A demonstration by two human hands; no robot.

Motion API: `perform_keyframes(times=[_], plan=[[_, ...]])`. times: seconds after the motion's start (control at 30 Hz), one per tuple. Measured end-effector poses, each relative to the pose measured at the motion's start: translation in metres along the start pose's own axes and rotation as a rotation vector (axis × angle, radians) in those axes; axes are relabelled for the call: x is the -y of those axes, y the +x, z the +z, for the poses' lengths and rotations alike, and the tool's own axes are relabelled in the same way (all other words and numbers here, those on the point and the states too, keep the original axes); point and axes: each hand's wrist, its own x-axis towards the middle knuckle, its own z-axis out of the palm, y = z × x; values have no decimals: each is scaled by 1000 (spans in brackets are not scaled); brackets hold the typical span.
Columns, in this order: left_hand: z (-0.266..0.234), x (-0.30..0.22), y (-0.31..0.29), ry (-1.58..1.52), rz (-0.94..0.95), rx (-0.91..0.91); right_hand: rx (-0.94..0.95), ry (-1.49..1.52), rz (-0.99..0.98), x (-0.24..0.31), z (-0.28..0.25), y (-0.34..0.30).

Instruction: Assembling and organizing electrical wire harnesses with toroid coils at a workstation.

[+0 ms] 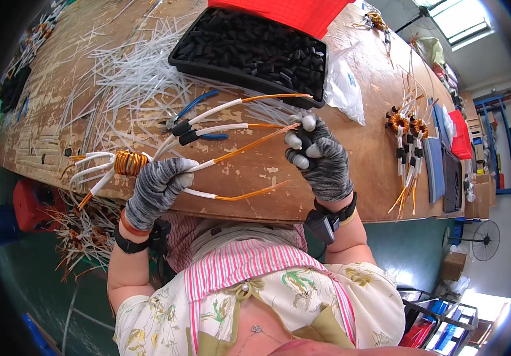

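A copper-wound ring coil (131,163) with long leads in white sleeving and bare orange ends lies across the near part of the table. My left hand (159,184), in a grey glove, is closed on its white-sleeved leads just right of the winding. Two of the leads carry black tube pieces (188,137) partway along. At the tip of another lead is my right hand (325,157), gloved too, with its fingers curled and pinched. A small dark piece, seemingly a black tube, shows between those fingers. Whether they also touch the wire tip is hard to see.
Behind the leads stands a black tray (237,84) full of black tube pieces. Loose white sleeves (131,74) lie left of it, with blue-handled cutters (176,118) nearer. A plastic bag (345,86) and finished-looking coils (406,124) are on the right. More coils (86,228) hang low at left.
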Motion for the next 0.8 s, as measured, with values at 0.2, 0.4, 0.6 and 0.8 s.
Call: perform_keyframes(times=[0.2, 0.4, 0.6, 0.8], plan=[[2, -1, 2, -11, 23, -28, 44, -470, 90, 4, -5, -3], [0, -3, 3, 8, 31, -7, 39, -262, 54, -2, -27, 8], [0, -1, 2, -11, 2, 7, 67, -237, -11, -4, -19, 12], [0, -1, 2, -2, -8, 7, -3, -524, -66, 3, -5, 6]])
